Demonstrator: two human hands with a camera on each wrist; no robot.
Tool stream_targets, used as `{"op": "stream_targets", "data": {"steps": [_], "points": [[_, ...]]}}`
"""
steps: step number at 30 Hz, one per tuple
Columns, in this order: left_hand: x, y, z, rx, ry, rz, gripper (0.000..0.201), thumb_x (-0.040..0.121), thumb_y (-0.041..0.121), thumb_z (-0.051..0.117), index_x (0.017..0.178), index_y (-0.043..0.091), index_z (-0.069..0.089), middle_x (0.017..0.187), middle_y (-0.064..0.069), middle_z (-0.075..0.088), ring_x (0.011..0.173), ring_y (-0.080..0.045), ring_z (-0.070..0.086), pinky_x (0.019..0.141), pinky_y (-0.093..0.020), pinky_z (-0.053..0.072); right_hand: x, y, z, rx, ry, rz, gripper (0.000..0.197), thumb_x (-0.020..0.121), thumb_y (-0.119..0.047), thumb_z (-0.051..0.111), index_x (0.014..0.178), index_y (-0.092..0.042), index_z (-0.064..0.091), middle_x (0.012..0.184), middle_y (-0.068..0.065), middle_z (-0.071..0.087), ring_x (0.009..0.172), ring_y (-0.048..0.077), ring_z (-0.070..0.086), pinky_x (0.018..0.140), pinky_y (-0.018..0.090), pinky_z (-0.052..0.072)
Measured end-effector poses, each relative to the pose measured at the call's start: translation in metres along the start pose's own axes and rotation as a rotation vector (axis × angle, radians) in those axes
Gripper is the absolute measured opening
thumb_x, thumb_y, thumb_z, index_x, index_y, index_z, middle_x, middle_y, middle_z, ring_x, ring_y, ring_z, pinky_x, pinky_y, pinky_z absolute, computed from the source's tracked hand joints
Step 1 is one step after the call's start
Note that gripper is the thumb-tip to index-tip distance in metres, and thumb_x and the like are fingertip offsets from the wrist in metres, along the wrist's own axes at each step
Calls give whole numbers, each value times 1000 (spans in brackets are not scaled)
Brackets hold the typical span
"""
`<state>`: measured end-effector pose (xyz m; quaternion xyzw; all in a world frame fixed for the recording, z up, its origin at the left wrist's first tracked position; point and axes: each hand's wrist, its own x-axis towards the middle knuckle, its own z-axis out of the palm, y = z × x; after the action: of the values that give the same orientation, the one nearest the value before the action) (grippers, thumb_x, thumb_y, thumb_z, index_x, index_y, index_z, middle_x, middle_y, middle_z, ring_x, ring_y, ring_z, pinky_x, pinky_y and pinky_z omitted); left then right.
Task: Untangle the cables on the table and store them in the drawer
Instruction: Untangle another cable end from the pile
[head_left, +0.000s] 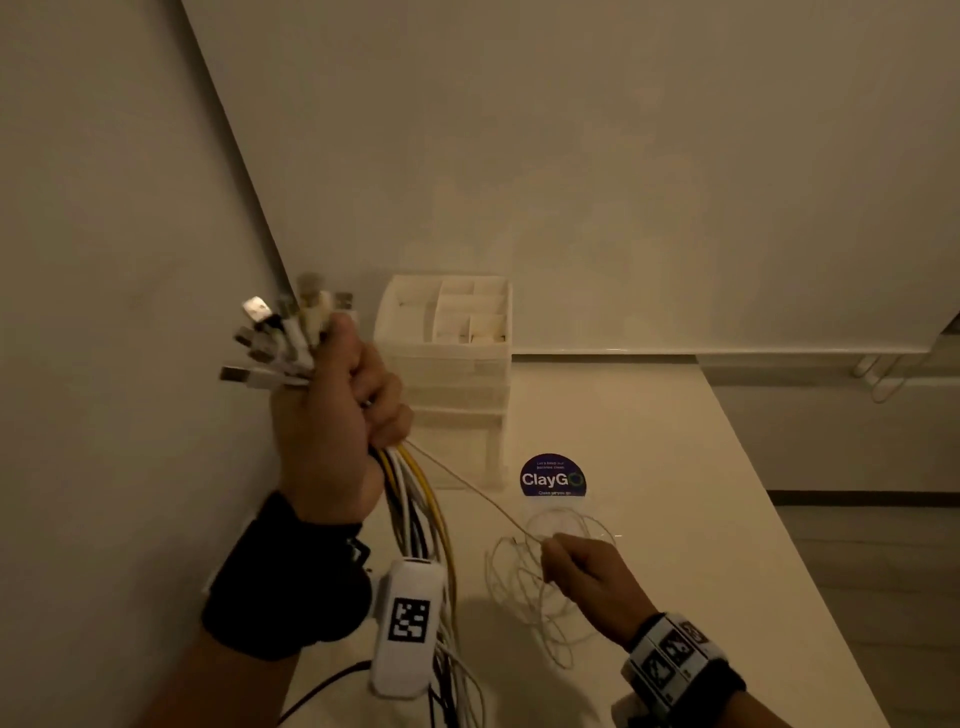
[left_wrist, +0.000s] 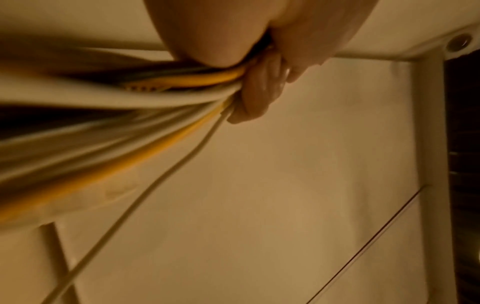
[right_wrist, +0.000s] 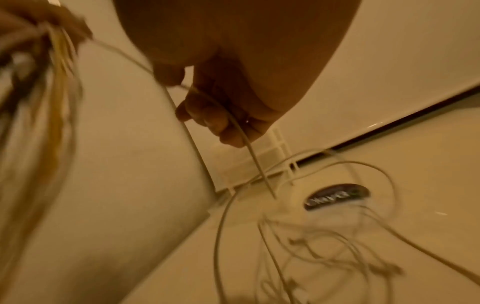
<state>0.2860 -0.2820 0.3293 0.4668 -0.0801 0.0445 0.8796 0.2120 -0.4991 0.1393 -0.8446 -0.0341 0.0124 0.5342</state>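
While the left hand (head_left: 337, 415) fists the cable bundle (head_left: 415, 499) below its plugs, the right hand (head_left: 587, 577) pinches one thin cable (head_left: 467, 483), light, limp and snag-prone, above the table (head_left: 675, 519).

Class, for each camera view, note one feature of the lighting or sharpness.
Head view: dim, warm light, the left hand fairly sharp. Left wrist view: the cable bundle smears with motion blur. Right wrist view: the thin white cable on the table is blurred.
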Motion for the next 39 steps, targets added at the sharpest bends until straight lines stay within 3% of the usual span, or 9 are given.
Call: {"op": "stream_targets", "data": {"steps": [4, 7, 11, 16, 21, 25, 29, 34, 39], "points": [[-5, 6, -7, 183, -159, -34, 36, 82, 32, 68, 55, 23, 46, 46, 7, 29, 33, -7, 23, 38, -15, 20, -4, 11, -6, 71, 128, 43, 52, 80, -64, 47, 54, -18, 49, 51, -7, 44, 51, 4, 41, 57, 17, 35], [-23, -19, 3, 603, -310, -57, 32, 78, 15, 79, 56, 27, 58, 44, 12, 48, 34, -4, 40, 39, -17, 32, 6, -16, -19, 125, 145, 0, 49, 87, -41, 63, 51, -16, 42, 50, -8, 38, 52, 9, 37, 58, 23, 34], [-43, -59, 18, 768, -424, -115, 8, 78, 6, 77, 81, 13, 74, 50, 19, 61, 46, 8, 55, 50, -6, 38, 23, -60, -40, 275, 111, -78, 49, 90, -30, 58, 58, 6, 45, 54, 2, 33, 53, 13, 31, 56, 25, 29], [-41, -84, 24, 742, -364, -138, 20, 79, 14, 77, 100, 14, 76, 57, 16, 66, 49, 6, 56, 53, -11, 39, 24, -91, -59, 394, 99, -71, 58, 93, -38, 47, 74, 17, 52, 61, 13, 44, 57, 17, 35, 57, 27, 30], [-44, -82, 29, 611, -312, -132, 19, 85, -2, 66, 78, 15, 70, 40, 15, 52, 35, 3, 46, 42, -9, 35, 17, -97, -62, 324, 91, -60, 51, 93, -46, 40, 63, -7, 54, 56, 2, 41, 52, 12, 33, 53, 20, 32], [-32, -76, 22, 530, -218, -69, 18, 89, 3, 64, 74, 12, 68, 39, 11, 44, 31, -4, 29, 40, -16, 27, 13, -75, -55, 322, 48, -96, 50, 97, -42, 38, 71, -3, 58, 62, 11, 39, 56, 18, 33, 54, 23, 31], [-29, -68, 17, 503, -186, -20, 36, 88, 8, 66, 57, 25, 58, 40, 11, 38, 30, -5, 29, 38, -15, 26, 18, -65, -42, 280, 35, -173, 35, 95, -32, 45, 73, -7, 59, 57, -1, 42, 53, 12, 37, 55, 22, 35], [-8, -48, 0, 266, 33, 2, 28, 84, 13, 66, 72, -6, 50, 44, 4, 29, 34, -9, 18, 40, -15, 22, 19, -36, -25, 188, 41, -61, 36, 88, -42, 53, 62, -19, 55, 52, -8, 46, 50, 6, 41, 53, 23, 37], [-8, -36, -7, 270, 151, 88, 22, 93, 6, 58, 71, 2, 57, 43, 3, 27, 35, -9, 17, 40, -16, 22, 23, -19, -19, 183, 51, -38, 27, 94, -20, 58, 69, -13, 63, 52, -6, 51, 50, 8, 46, 54, 22, 42]]}}
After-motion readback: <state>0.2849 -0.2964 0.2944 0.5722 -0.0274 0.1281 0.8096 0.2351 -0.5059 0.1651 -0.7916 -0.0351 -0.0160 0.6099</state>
